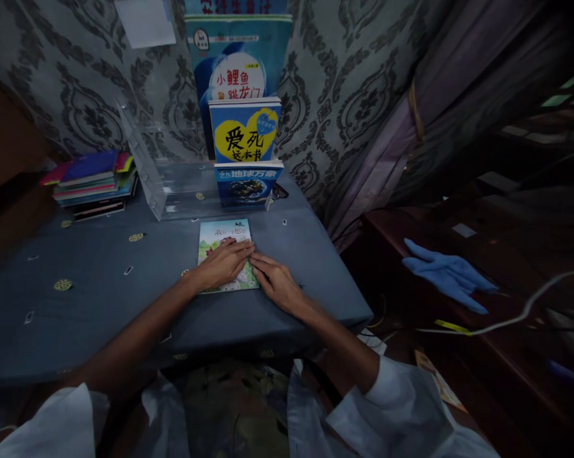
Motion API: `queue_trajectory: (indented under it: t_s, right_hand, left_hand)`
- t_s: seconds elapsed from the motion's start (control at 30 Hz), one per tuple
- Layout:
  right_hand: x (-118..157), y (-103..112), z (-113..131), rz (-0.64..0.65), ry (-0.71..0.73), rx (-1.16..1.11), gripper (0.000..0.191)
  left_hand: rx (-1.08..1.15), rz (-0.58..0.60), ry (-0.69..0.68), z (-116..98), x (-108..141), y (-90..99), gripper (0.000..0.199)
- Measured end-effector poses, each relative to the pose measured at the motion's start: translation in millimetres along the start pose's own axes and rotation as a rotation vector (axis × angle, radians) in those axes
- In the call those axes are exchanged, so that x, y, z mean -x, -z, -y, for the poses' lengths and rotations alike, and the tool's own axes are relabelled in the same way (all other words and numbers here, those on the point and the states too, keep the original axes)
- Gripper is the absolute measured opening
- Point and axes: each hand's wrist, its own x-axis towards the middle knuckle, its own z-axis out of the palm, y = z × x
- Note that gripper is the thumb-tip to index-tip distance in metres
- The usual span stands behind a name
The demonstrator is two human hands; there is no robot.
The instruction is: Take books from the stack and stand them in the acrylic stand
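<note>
book on counter (100,267) — book (224,231) under left hand (225,262), left one flat, fingers together, right hand (278,283) unclenched — fingertips at book's right edge

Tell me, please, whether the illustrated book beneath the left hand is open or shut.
Shut: the illustrated book lies flat, titled cover up, with the left hand across it and the right hand at its right edge.
</note>
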Motion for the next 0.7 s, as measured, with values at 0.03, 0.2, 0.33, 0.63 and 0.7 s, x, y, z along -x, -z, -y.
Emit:
queue_trajectory:
  t_s: [0.03, 0.2, 0.33, 0.63, 0.7]
  right_hand:
    - [1, 1, 1, -0.001, 0.001, 0.000, 0.037]
    - [8, 4, 9, 0.004, -0.005, 0.015, 0.039]
    - [15, 4, 11, 0.007, -0.003, 0.011, 0.039]
    - [35, 3, 18, 0.026, -0.001, 0.008, 0.041]
    - [40, 4, 20, 0.031, 0.001, 0.003, 0.041]
  left_hand:
    - [-0.006, -0.004, -0.006, -2, 1, 0.8, 0.043]
    - [-0.035, -0.012, -0.044, -12, 6, 4.9, 0.043]
    - [-0.016, 0.002, -0.049, -16, 11, 3.0, 0.042]
    - [0.013, 0.033, -0.025, -34, 25, 4.0, 0.043]
    - [0.021, 0.047, -0.012, -40, 29, 4.8, 0.044]
